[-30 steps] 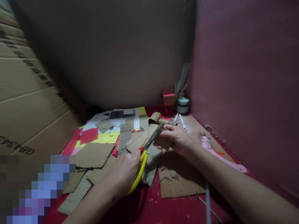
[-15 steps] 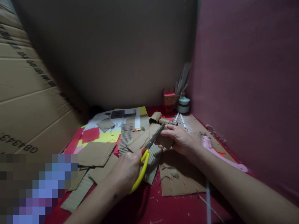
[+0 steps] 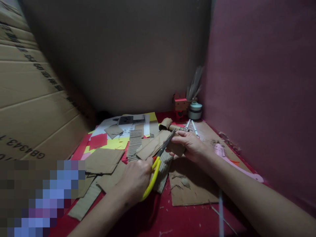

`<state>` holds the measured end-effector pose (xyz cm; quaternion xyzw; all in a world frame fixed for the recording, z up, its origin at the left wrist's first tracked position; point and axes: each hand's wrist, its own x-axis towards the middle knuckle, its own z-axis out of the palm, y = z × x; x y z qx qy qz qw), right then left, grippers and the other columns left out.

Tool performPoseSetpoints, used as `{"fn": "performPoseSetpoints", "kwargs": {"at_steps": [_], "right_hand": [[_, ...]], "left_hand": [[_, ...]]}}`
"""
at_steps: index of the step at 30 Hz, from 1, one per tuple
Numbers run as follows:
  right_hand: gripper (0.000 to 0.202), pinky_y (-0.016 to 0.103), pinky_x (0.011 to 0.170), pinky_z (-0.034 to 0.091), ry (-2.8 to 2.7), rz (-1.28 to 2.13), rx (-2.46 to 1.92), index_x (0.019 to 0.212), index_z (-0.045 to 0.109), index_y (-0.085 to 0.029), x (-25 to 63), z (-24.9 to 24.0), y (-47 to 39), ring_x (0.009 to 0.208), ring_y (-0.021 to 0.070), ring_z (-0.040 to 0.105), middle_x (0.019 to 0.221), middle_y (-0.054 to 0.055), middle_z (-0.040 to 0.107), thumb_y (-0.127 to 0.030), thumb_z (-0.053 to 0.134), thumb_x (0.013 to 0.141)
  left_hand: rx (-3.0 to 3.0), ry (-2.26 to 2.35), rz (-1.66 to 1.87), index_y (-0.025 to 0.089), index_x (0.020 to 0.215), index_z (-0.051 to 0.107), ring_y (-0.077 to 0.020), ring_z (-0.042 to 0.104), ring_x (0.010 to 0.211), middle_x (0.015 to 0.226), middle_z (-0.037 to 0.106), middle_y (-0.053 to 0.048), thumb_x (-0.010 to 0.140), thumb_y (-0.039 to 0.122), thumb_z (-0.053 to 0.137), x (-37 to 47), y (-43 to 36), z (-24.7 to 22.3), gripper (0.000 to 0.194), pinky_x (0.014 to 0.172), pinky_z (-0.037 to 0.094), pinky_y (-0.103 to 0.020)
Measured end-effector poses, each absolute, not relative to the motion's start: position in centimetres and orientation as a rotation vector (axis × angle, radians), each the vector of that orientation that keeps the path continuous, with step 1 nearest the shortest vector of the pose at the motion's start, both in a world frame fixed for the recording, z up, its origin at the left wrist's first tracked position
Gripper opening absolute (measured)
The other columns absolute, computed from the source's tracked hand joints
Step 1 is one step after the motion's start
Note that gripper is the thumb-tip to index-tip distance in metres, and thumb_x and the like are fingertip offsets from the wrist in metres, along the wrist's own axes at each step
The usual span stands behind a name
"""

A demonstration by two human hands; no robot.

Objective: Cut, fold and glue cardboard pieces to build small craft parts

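My left hand is closed round the yellow handles of a pair of scissors, whose dark blades point up and to the right. Between the fingers and thumb of my right hand is a small piece of brown cardboard. The blades lie along the left edge of that piece, close to my right thumb; whether they bite into it I cannot tell. Just left of the blades is a longer cardboard strip. Corrugated cardboard lies beneath the scissors.
Cardboard pieces and coloured paper spread over the left of the red table. At the back stand a red-and-brown box figure and a pale green pot. A pink glue gun lies right, by the wall. A large carton rises at left.
Both hands, with the scissors and the small cardboard piece, appear slightly further right, as does the whole scene. Their grips look the same.
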<state>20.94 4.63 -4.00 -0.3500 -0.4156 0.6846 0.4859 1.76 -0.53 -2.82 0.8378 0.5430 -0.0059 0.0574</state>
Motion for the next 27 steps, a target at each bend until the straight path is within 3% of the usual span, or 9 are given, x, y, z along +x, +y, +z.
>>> {"fn": "performPoseSetpoints", "kwargs": {"at_steps": [3,7,10,14,18,20,23,27], "right_hand": [[0.02,0.033,0.049,0.052,-0.984,1.702,-0.85,0.078,0.056,-0.018,21.0,-4.1,4.7,0.058,0.0206,0.065,0.072,0.006,0.067,-0.018,0.068,0.062],[0.022,0.033,0.052,0.053,-0.968,1.722,-0.764,0.08,0.054,-0.018,20.9,-4.1,4.6,0.065,0.0228,0.066,0.077,0.009,0.068,-0.019,0.069,0.064],[0.022,0.033,0.053,0.053,-0.999,1.739,-0.748,0.083,0.056,-0.017,21.0,-4.0,4.4,0.066,0.0227,0.066,0.081,0.01,0.067,-0.019,0.069,0.065],[0.027,0.034,0.056,0.054,-1.012,1.766,-0.692,0.092,0.058,-0.017,21.1,-3.9,4.3,0.067,0.0231,0.067,0.083,0.011,0.067,-0.019,0.068,0.067],[0.027,0.036,0.06,0.054,-1.013,1.828,-0.595,0.097,0.059,-0.016,21.3,-3.9,4.3,0.068,0.0232,0.066,0.083,0.011,0.067,-0.02,0.065,0.07],[0.027,0.036,0.061,0.054,-1.007,1.86,-0.561,0.098,0.059,-0.015,21.3,-3.9,4.3,0.069,0.0235,0.066,0.085,0.012,0.067,-0.02,0.063,0.071],[0.027,0.039,0.062,0.054,-1.0,1.861,-0.519,0.098,0.059,-0.016,21.3,-3.9,4.3,0.071,0.0232,0.066,0.087,0.011,0.067,-0.019,0.061,0.071],[0.028,0.042,0.065,0.054,-1.012,1.841,-0.492,0.102,0.06,-0.017,21.2,-4.0,4.2,0.075,0.022,0.065,0.089,0.009,0.067,-0.016,0.06,0.074]], "left_hand": [[2.49,1.6,0.151,0.019,0.086,0.057,-0.0181,0.057,0.062,0.071,0.063,-0.007,0.086,0.033,0.035,1.6,-0.1,-3.2,0.025,0.055,0.036,-0.028],[2.35,1.822,0.217,0.02,0.105,0.053,-0.021,0.06,0.067,0.079,0.065,-0.009,0.085,0.033,0.036,0.2,1.5,-2.8,0.03,0.058,0.039,-0.029],[2.257,2.206,0.025,0.014,0.1,0.054,-0.0288,0.062,0.078,0.086,0.065,-0.016,0.083,0.036,0.034,-1.3,3.0,-2.5,0.034,0.058,0.04,-0.032],[2.153,2.243,-0.171,0.014,0.085,0.059,-0.0323,0.062,0.079,0.086,0.065,-0.019,0.081,0.044,0.034,-2.6,4.0,-2.6,0.039,0.056,0.041,-0.033],[2.244,2.298,0.053,0.013,0.088,0.058,-0.0321,0.061,0.083,0.09,0.063,-0.02,0.082,0.046,0.035,-2.4,3.4,-2.4,0.04,0.062,0.043,-0.036],[2.337,2.162,0.402,0.013,0.091,0.058,-0.0282,0.059,0.086,0.095,0.062,-0.017,0.084,0.04,0.036,-1.7,2.9,-2.3,0.035,0.068,0.043,-0.036],[2.165,1.603,0.872,0.016,0.097,0.057,-0.0186,0.058,0.08,0.091,0.063,-0.008,0.084,0.038,0.043,0.0,2.3,-2.1,0.029,0.072,0.044,-0.031],[1.823,1.123,0.926,0.017,0.099,0.06,-0.013,0.055,0.068,0.084,0.064,-0.003,0.077,0.036,0.058,2.7,1.9,-1.0,0.029,0.059,0.042,-0.024]]}}
